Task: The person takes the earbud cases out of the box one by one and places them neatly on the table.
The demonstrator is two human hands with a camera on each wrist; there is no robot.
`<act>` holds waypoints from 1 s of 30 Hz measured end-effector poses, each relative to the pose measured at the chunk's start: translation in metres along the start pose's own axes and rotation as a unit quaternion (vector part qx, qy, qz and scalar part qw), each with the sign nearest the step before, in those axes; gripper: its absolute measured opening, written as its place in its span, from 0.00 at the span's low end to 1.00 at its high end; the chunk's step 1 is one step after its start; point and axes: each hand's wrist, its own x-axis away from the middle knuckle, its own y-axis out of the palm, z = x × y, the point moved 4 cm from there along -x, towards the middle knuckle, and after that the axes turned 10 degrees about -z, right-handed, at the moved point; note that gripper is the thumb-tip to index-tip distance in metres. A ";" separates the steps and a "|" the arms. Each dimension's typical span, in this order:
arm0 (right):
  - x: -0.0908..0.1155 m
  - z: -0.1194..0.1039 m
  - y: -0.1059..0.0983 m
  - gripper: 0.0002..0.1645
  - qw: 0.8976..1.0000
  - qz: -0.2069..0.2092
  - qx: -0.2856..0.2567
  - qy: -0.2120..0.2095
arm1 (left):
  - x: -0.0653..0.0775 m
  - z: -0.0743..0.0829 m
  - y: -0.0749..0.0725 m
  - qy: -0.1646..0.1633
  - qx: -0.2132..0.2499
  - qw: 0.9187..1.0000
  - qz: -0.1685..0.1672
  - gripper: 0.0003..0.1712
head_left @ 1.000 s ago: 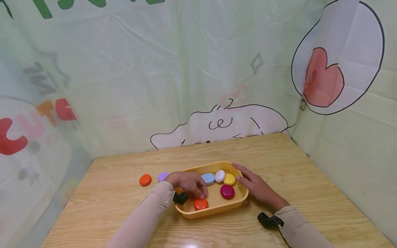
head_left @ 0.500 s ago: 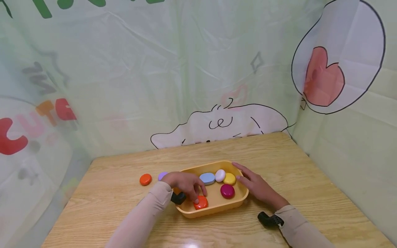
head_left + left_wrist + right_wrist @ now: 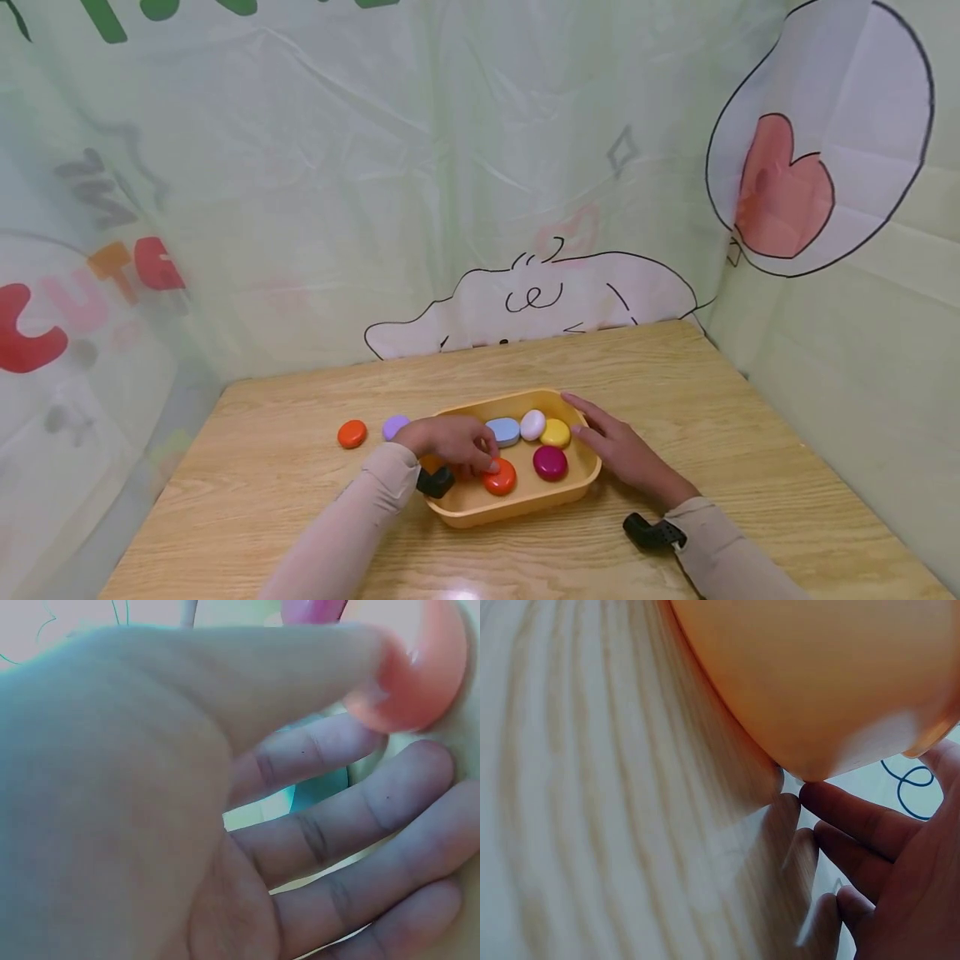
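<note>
An oval yellow-orange tray (image 3: 517,503) stands on the wooden table between both hands. My left hand (image 3: 450,440) reaches over its left end. Thumb and index finger pinch the edge of a glossy red-orange disc (image 3: 499,478), which is low in the tray; the other fingers are spread in the left wrist view. At the tray's right end, my right hand (image 3: 622,452) rests with fairly straight fingers touching the wall and rim. Beside the held disc lies a magenta disc (image 3: 551,463). Behind are a light blue oval piece (image 3: 504,432), a white piece (image 3: 533,426) and a yellow piece (image 3: 556,433).
Outside the tray, to its left, an orange disc (image 3: 352,434) and a purple piece (image 3: 395,428) lie on the table (image 3: 285,467); the left forearm partly hides the purple one. A printed curtain (image 3: 315,208) hangs behind the table and along its sides.
The red-orange disc has moved away from the tray's near wall and slightly right, with the left thumb on it. My right hand and the tray have stayed in place.
</note>
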 end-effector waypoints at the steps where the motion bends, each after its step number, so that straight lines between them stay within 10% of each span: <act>1: 0.000 0.000 0.000 0.33 1.000 0.001 -0.001 0.000 | 0.000 0.001 0.000 0.002 0.001 1.000 0.002 0.06; 14: 0.000 -0.001 0.000 0.34 1.000 -0.002 -0.004 0.000 | -0.007 0.003 0.002 0.045 -0.029 0.998 -0.016 0.15; 30: 0.000 0.000 0.000 0.33 1.000 0.003 0.006 -0.005 | -0.005 0.002 -0.002 0.041 -0.026 0.998 0.049 0.14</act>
